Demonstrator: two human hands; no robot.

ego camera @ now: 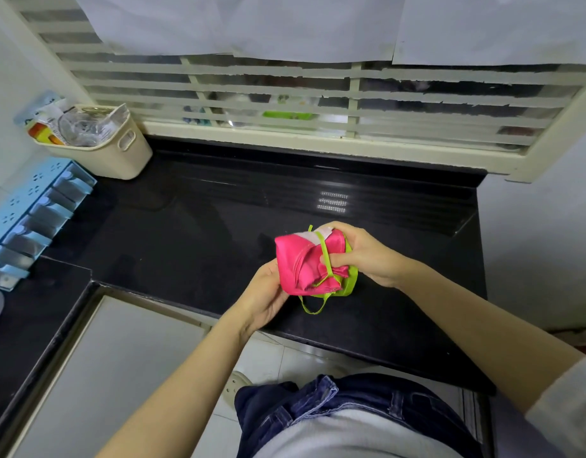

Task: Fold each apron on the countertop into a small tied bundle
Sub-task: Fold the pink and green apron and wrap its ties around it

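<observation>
A pink apron [300, 259] with lime-green straps is folded into a small bundle, held just above the black countertop [192, 233] near its front edge. My left hand [268, 292] grips the bundle's lower left side from underneath. My right hand [357, 251] clasps its right side, the thumb pressing a green strap across the pink cloth. One strap runs around the bundle. A green strap loop [313, 307] hangs below it. A patch of white lining shows at the bundle's top.
A cream basket [120, 157] full of packets stands at the back left corner. A blue rack [31, 209] lies along the left side. A louvred window [318, 104] runs behind the counter. The counter's front edge is close to my body.
</observation>
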